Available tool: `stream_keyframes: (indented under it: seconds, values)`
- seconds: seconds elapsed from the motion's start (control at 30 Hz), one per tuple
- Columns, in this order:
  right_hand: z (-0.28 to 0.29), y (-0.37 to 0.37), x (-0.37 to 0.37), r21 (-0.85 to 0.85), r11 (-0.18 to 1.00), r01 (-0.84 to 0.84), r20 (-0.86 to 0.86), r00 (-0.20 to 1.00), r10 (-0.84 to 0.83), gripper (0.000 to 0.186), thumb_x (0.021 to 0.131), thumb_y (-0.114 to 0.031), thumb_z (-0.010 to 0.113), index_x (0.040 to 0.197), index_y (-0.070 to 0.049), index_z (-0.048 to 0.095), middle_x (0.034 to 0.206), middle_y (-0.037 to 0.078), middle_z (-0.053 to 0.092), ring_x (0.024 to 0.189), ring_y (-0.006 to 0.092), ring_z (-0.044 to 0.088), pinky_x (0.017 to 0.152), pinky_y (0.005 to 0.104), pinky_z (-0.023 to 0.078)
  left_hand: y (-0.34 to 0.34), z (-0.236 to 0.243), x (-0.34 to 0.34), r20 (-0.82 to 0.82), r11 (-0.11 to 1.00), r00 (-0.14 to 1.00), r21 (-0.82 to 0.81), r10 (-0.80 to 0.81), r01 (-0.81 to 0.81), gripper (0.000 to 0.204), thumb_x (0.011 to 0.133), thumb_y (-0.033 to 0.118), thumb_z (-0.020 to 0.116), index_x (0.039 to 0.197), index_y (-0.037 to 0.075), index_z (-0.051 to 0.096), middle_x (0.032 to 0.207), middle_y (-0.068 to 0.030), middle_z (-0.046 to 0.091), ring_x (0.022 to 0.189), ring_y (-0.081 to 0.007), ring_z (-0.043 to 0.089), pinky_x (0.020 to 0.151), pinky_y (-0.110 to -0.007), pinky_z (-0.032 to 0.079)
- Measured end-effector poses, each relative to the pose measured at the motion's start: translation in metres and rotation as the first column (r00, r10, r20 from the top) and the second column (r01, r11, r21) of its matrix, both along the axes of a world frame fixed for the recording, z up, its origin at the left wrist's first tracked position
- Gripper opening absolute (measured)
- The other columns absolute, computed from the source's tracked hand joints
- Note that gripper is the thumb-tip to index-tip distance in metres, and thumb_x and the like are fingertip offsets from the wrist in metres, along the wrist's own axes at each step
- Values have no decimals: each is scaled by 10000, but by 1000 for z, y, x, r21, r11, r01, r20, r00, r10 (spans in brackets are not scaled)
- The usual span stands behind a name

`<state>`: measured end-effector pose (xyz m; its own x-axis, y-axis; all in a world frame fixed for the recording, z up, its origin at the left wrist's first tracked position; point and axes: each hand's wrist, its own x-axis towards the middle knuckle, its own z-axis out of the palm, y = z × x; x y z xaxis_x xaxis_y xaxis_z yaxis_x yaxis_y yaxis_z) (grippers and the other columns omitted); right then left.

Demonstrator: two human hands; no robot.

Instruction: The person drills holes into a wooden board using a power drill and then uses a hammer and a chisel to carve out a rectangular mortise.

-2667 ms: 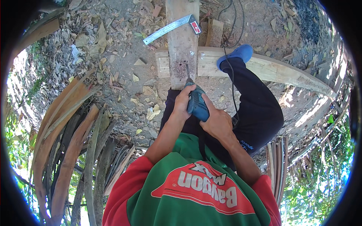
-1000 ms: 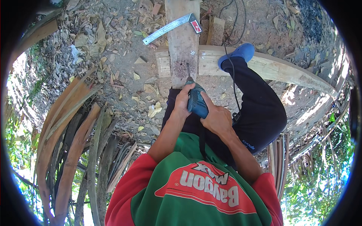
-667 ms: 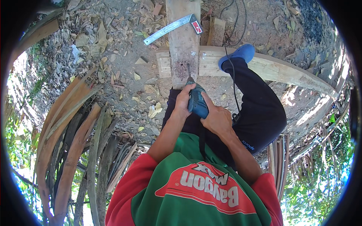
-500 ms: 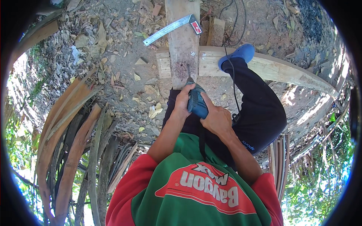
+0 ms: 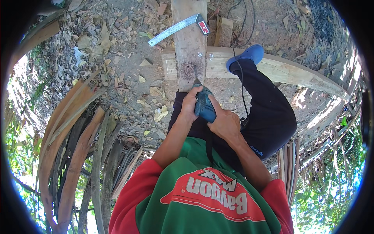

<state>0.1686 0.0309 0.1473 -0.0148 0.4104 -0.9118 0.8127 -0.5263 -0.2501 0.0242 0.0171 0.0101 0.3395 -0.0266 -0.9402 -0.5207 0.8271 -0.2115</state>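
Observation:
Both of my hands are closed on a dark teal power drill [image 5: 204, 104]. My left hand [image 5: 190, 102] wraps the front of its body near the chuck, while my right hand [image 5: 224, 123] grips the rear handle. The drill's bit points away from me at the near end of a wooden plank [image 5: 189, 43]. Dark holes and sawdust mark that end, and the bit's tip seems to meet the wood there. A second wooden board [image 5: 222, 64] lies crosswise under the plank. Farther up, a try square [image 5: 177, 30] with a metal blade rests across the plank.
A black cord [image 5: 242, 82] runs past my leg to the far ground. My foot in a blue clog [image 5: 253, 54] presses on the crosswise board. Stacked wooden planks [image 5: 74, 156] stand at left. Dry leaves and a short wood block [image 5: 223, 33] lie on the dirt.
Almost nothing differs. The whole view has shifted very slightly; both hands keep the same hold on the drill.

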Motion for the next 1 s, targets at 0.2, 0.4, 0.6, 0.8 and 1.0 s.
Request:
stream_keyframes:
  seconds: [0.2,0.4,0.6,0.8,1.0]
  values:
    - [-3,2,3,25,998,-54,-19,998,54,931,670,-231,780,1492,-248,342,851,232,697,806,411,691,777,496,534,4,7,3,-1,999,1000,27,29,-29,315,894,311,636,1048,37,605,900,-116,696,780,-239,698,747,-386,589]
    - [-7,12,7,27,990,-141,-15,990,141,909,668,-218,773,1481,-235,366,836,204,697,787,387,693,749,488,537,3,2,3,28,996,996,28,83,-84,355,892,338,629,1051,21,615,908,-123,704,767,-240,706,735,-388,596]
    - [-8,12,9,41,984,-171,-34,984,172,892,676,-223,770,1477,-224,379,839,188,698,782,370,692,736,476,539,2,4,6,38,992,992,40,121,-122,336,897,327,624,1043,25,617,900,-121,703,756,-234,707,720,-380,599]
    - [-13,16,12,24,990,-142,-44,989,143,934,655,-222,790,1483,-272,361,844,217,699,810,398,692,776,476,540,1,6,8,15,990,991,45,130,-130,337,898,328,622,1045,25,611,897,-122,701,753,-237,706,707,-376,599]
    - [-13,18,11,4,988,-156,-35,987,156,926,662,-224,786,1483,-277,361,854,214,701,815,398,692,782,478,539,3,2,8,30,989,989,32,144,-145,346,901,326,620,1058,19,600,895,-125,698,754,-240,705,710,-379,599]
